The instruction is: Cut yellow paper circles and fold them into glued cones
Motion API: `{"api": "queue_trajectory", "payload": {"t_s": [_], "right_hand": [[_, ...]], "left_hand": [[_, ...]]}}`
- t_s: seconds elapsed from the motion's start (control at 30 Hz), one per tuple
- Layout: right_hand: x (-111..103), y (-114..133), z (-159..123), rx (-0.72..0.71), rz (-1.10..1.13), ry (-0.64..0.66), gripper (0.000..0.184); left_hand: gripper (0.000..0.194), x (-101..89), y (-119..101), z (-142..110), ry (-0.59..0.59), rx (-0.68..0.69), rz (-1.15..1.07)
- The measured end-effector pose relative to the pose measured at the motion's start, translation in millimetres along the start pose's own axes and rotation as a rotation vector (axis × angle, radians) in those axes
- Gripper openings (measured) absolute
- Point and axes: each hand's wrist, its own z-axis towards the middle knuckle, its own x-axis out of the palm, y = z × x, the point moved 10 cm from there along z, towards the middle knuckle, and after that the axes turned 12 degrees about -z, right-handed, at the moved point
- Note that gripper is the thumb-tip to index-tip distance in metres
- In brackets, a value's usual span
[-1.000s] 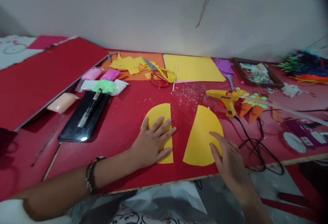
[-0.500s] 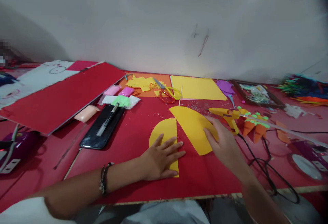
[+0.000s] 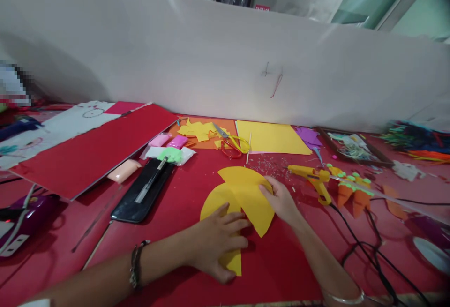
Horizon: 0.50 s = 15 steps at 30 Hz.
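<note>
Two yellow paper half-circles lie on the red table (image 3: 183,190). My left hand (image 3: 220,241) rests flat with its fingers spread on the near half-circle (image 3: 214,201). Over the top edge of that piece lies the second half-circle (image 3: 246,194), turned at an angle. My right hand (image 3: 281,201) grips this second half-circle by its right edge, the fingers pinched on the paper.
A yellow glue gun (image 3: 312,178) and orange paper carrots (image 3: 349,194) lie to the right, with black cables (image 3: 372,246) trailing near the front edge. Scissors (image 3: 230,143), yellow sheets (image 3: 270,138) and scraps sit at the back. A black tablet (image 3: 146,197) and clay packs (image 3: 168,150) lie left.
My right hand slid the second half-circle leftwards and turned it until it overlaps the first. My left hand kept pressing the near piece. The camera tilted upwards.
</note>
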Motion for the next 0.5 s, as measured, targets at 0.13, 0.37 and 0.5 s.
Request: {"api": "queue_trajectory", "payload": {"t_s": [0.13, 0.37, 0.5], "right_hand": [[2.6, -8.8, -4.3, 0.077, 0.18, 0.059, 0.022], [-5.8, -6.8, -2.8, 0.108, 0.335, -0.012, 0.024], [-7.4, -6.3, -1.8, 0.111, 0.406, -0.023, 0.019]], "left_hand": [[0.052, 1.0, 7.9, -1.6, -0.001, 0.017, 0.033], [0.042, -6.9, 24.9, -17.2, -0.048, -0.014, 0.142], [0.039, -20.5, 55.7, -28.9, -0.076, -0.119, 0.228]]}}
